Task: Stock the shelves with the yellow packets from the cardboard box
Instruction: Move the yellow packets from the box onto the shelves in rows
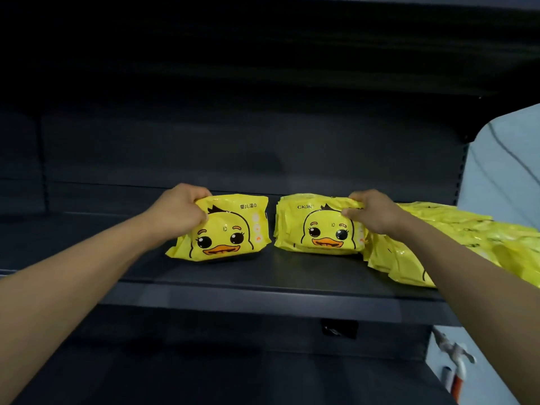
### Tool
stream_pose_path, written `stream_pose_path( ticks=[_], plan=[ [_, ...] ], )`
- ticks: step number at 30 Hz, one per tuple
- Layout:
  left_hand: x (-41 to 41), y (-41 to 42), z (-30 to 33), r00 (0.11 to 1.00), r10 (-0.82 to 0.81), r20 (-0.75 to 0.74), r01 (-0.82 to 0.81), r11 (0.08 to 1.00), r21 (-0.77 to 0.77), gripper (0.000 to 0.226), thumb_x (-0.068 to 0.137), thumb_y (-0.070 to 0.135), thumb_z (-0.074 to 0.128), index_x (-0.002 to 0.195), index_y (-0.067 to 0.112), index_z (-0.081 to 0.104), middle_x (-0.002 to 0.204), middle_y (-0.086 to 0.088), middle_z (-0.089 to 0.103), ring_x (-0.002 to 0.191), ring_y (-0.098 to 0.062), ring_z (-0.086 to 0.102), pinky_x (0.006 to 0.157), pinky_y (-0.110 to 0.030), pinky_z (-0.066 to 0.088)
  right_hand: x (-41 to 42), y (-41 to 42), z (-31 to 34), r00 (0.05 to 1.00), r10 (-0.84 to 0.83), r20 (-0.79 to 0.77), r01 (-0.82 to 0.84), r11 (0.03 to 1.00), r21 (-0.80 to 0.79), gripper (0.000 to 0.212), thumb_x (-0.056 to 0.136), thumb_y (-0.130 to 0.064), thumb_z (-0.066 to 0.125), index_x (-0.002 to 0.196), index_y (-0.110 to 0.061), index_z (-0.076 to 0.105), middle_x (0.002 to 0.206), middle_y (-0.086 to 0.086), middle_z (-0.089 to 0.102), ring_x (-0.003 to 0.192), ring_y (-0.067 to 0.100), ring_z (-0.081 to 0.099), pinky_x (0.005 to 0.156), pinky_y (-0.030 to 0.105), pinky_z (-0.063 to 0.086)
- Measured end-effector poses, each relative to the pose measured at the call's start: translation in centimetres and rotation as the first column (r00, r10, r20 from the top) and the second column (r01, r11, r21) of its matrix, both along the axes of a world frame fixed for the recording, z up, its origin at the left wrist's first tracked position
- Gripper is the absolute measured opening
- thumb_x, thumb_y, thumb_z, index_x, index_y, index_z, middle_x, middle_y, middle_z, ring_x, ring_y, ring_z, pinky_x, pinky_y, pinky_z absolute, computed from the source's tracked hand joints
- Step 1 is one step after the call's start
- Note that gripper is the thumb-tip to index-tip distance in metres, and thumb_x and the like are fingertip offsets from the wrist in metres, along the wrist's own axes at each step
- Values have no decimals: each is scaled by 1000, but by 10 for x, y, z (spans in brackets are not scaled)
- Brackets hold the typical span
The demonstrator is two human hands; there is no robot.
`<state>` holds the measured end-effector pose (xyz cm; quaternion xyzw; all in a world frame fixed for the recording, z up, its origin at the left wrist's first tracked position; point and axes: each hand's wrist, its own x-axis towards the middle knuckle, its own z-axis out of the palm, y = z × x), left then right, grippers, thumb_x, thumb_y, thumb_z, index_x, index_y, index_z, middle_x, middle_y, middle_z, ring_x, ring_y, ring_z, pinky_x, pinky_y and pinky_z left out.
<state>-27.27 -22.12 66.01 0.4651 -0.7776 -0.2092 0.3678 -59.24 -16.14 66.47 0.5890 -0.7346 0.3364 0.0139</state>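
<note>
On the dark shelf [263,276] at chest height stand the yellow packets, each printed with a cartoon duck face. Left hand [181,211] grips the upper left corner of a single packet [222,229], fingers curled over its top edge and thumb pressed on its front; this packet stands upright on the shelf, leaning slightly, with bare shelf to its left. Right hand [374,213] pinches the top right edge of the front packet of a small upright stack [318,226], fingers curled over the top and thumb on the face. A narrow gap of bare shelf separates the single packet from this stack, so the two are near but apart.

To the right of the stack, more yellow packets [455,247] lie in a slumped row that runs toward the right edge of the view; the right forearm crosses in front of them and the frame cuts them off, so their number cannot be told. How many packets make up the upright stack is also unclear, since only their edges show behind the front one.

Above, the upper shelf [263,83] is deep in shadow and hard to read. Below, a lower shelf [233,372] is dim. At the far right a pale wall [502,176] shows beside the shelving, with a small fitting [455,355] lower down too blurred to identify
</note>
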Motion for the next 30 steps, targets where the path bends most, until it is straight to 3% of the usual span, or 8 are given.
stream_pose_path(
  ticks=[3, 8, 13, 16, 20, 23, 27, 30],
  plan=[
    [-12, -3, -1, 1000, -1, -13, 1, 1000, 11, 29, 83, -9, 51, 79, 17, 64, 67, -2, 64, 65, -18, 61, 56, -26, 45, -5, -12, -4, 999, 34, 4, -34, 997, 76, 57, 92, -27, 58, 142, -10, 37, 149, 6, 37, 137, 25, 35, 107, 33, 30],
    [-28, 1, -2, 1000, -30, -2, 30, 999, 31, 26, 85, -7, 51, 85, 15, 65, 76, -6, 66, 73, -21, 64, 67, -33, 50, -7, -23, -18, 964, -64, -259, 86, 993, 78, 48, 94, -33, 54, 135, -9, 47, 139, 11, 49, 128, 28, 43, 105, 39, 36],
    [-47, 6, 0, 998, -55, -25, 56, 997, 46, 26, 84, -9, 51, 83, 15, 64, 77, -7, 66, 71, -19, 62, 64, -30, 50, -10, -23, -23, 880, -134, -455, 160, 987, 17, 42, 91, -41, 53, 125, -16, 50, 123, 7, 58, 118, 26, 50, 101, 42, 31],
    [-67, 9, 2, 996, -91, -19, 92, 994, 51, 25, 85, -7, 52, 86, 14, 64, 82, -8, 67, 75, -20, 64, 65, -29, 50, -14, -18, -17, 928, -134, -349, 121, 991, -60, 39, 88, -40, 58, 119, -17, 49, 119, 6, 59, 115, 25, 51, 100, 43, 36],
    [-107, 10, 3, 986, -169, 14, 168, 985, 49, 28, 84, -7, 54, 86, 19, 64, 89, -7, 68, 84, -22, 66, 75, -36, 55, -29, 7, -4, 986, -79, -150, 57, 988, -145, 27, 94, -21, 53, 118, -9, 52, 116, 11, 60, 107, 26, 55, 89, 36, 46],
    [-139, 5, 2, 978, -201, 61, 198, 979, 52, 30, 83, -7, 55, 88, 22, 63, 93, -5, 68, 90, -21, 66, 83, -37, 55, -41, 27, -3, 988, -75, -134, 60, 992, -115, 30, 94, -21, 52, 122, -10, 50, 114, 10, 62, 100, 22, 55, 79, 28, 42],
    [-172, -4, -3, 971, -207, 118, 203, 978, 49, 33, 83, -6, 54, 103, 18, 65, 103, -5, 68, 94, -21, 65, 84, -37, 56, -51, 42, -7, 991, -78, -107, 74, 996, -46, 41, 91, -28, 58, 127, -12, 47, 121, 9, 60, 109, 23, 56, 84, 29, 43],
    [-181, -8, -10, 969, -145, 198, 158, 986, -49, 39, 84, 0, 57, 119, 18, 61, 115, 0, 63, 104, -18, 60, 84, -29, 51, -52, 48, -12, 989, -70, -129, 64, 997, -51, 44, 90, -29, 60, 128, -12, 46, 124, 9, 57, 112, 22, 55, 84, 27, 41]
  ],
)
